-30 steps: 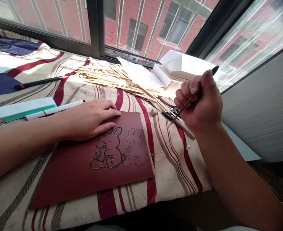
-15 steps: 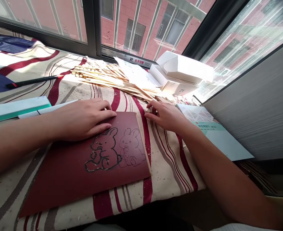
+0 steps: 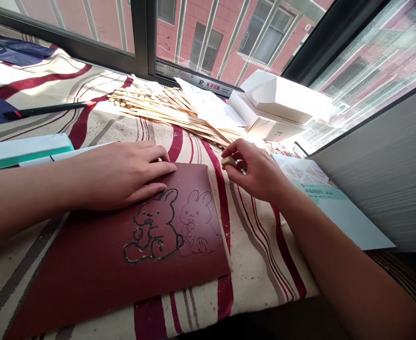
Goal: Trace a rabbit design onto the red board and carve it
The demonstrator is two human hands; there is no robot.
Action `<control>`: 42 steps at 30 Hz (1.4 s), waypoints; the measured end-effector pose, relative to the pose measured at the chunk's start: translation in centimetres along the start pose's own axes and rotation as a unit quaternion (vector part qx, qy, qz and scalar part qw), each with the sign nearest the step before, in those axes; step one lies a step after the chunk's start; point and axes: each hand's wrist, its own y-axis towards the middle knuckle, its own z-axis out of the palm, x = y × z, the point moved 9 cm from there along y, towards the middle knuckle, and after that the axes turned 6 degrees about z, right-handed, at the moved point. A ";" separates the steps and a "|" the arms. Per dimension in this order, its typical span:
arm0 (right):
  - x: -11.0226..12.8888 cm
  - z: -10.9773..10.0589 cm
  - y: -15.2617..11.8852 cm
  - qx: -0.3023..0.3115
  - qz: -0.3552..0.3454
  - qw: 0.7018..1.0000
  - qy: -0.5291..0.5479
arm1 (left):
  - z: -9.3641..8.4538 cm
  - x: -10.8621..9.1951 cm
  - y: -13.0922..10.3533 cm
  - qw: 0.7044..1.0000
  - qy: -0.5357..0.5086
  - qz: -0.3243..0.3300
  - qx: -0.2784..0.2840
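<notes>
A dark red board lies on the striped cloth, with two rabbit drawings on its right half: the left one in thick black outline, the right one in thin lines. Across the board's upper edge, my left hand rests flat with its fingers apart. Right of the board, my right hand pinches a small pale eraser-like block between thumb and fingers, just above the cloth.
Thin wooden strips and a white paper lie near the window. A white box stands behind my right hand. A booklet lies at right, a black pencil and a white-green box at left.
My right hand has risen a little from the cloth, and the pale block now shows in its fingers. My left hand stays on the board. The view has shifted slightly.
</notes>
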 end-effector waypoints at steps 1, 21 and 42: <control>0.3 0.0 -0.1 0.002 -0.009 1.000 0.026 | 0.0 0.0 0.0 1.000 -0.004 -0.001 -0.003; 7.1 0.2 -2.8 0.010 -0.160 0.986 0.035 | 0.5 0.0 0.1 1.000 -0.029 -0.009 -0.002; 8.4 1.5 -3.2 0.020 -0.228 0.973 -0.039 | 0.4 0.0 0.2 1.000 -0.027 -0.006 -0.003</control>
